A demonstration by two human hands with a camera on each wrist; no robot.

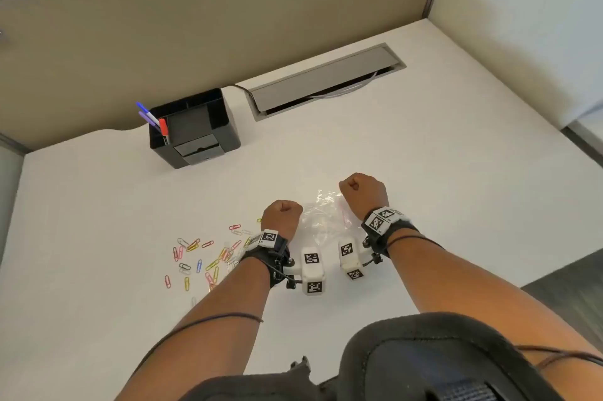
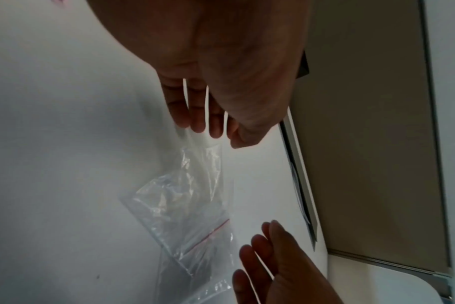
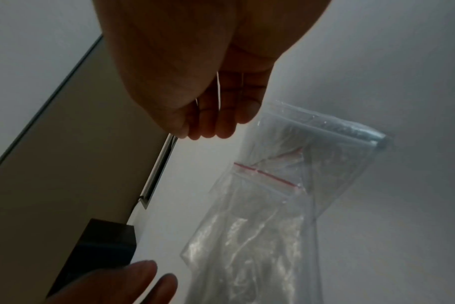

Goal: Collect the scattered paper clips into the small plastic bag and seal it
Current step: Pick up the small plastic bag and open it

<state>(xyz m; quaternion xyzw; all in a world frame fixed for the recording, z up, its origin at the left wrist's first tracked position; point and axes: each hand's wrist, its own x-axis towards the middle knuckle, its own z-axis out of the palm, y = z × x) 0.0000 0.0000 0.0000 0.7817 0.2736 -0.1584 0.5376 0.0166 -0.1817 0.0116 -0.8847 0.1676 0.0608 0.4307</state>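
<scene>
Both hands hover over the white desk surface (image 1: pixel 408 146), wrists up and fingers pointing down. From the head view the left hand (image 1: pixel 283 217) shows only its back with knuckles bent; the left wrist view shows its fingers (image 2: pixel 198 115) hanging loosely curled, the tips just above or touching one end of the small clear plastic zip bag with a red strip (image 1: pixel 321 217), though whether they actually pinch the film I cannot tell. The right hand (image 1: pixel 363 193) sits a little farther from the person, at the bag's other side; in the right wrist view its fingers (image 3: pixel 221 119) are loosely curled with nothing between them, close to the bag's sealing band but apart from it. The bag lies crumpled and flat on the desk between the two hands, its red strip (image 3: pixel 265 174) turned toward the right wrist. Left of the left wrist, the coloured paper clips (image 1: pixel 202 257) lie scattered loose on the desk in pink, yellow, orange, blue and white, all outside the bag. Farther back stands a black plastic desk organiser (image 1: pixel 195 129) holding blue, purple and red pens (image 1: pixel 153 121), and beside it a grey cable hatch (image 1: pixel 326 80) is set into the desk near the beige partition wall (image 1: pixel 195 25).
</scene>
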